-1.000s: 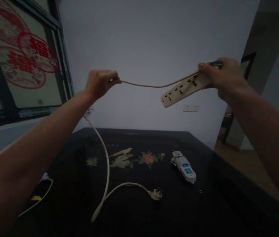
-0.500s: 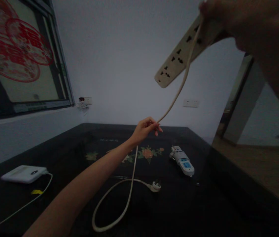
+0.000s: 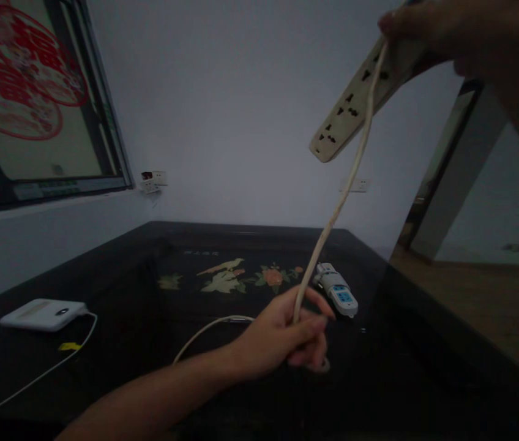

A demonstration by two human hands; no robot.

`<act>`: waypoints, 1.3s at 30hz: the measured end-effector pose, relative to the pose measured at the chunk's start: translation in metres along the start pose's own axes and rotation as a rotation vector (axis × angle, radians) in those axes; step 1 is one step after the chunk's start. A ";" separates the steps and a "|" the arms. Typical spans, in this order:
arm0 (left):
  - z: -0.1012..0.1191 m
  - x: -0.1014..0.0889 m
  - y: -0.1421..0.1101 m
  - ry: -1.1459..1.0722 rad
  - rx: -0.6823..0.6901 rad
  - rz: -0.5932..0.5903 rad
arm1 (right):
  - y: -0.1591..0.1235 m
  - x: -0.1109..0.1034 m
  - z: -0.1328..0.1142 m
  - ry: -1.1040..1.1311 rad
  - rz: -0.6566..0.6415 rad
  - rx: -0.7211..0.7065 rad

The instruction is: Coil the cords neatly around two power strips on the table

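Note:
My right hand [image 3: 429,30] is raised at the top right, closed on one end of a cream power strip [image 3: 351,110] that slopes down to the left. Its cream cord [image 3: 337,208] runs taut from that hand down to my left hand [image 3: 282,340], which is closed around the cord low over the black table [image 3: 117,288]. More of the cord [image 3: 204,331] loops on the table to the left of my left hand. The plug is hidden behind my left hand.
A white and blue adapter [image 3: 337,291] lies on the table just right of my left hand. A white box [image 3: 41,313] with a thin white cable [image 3: 43,373] sits at the table's left. A window [image 3: 30,104] is on the left wall; a wall socket [image 3: 355,184] behind.
My left hand has slid down the cord, from head height to just above the table. My right hand has lifted the power strip up and to the right.

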State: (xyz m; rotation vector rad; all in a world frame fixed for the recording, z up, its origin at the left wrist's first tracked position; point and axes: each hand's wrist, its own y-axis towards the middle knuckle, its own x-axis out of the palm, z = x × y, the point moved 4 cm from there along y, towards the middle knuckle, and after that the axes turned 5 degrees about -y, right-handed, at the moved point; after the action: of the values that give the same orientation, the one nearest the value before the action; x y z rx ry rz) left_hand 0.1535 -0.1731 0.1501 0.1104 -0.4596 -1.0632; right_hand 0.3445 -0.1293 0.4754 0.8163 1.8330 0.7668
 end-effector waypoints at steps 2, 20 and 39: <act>-0.028 -0.005 -0.027 0.053 -0.120 0.108 | -0.018 0.001 0.001 -0.227 0.062 0.082; -0.037 -0.119 -0.011 0.437 0.142 0.506 | -0.094 0.012 0.033 -0.014 0.203 0.270; 0.105 -0.122 -0.008 0.549 0.453 0.522 | -0.240 0.068 0.127 0.296 0.147 0.351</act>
State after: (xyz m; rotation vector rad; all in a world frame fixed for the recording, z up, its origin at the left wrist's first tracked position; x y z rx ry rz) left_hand 0.0543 -0.0587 0.2041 0.6324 -0.2001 -0.3722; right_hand 0.3915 -0.1950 0.2074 1.1197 2.2306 0.6939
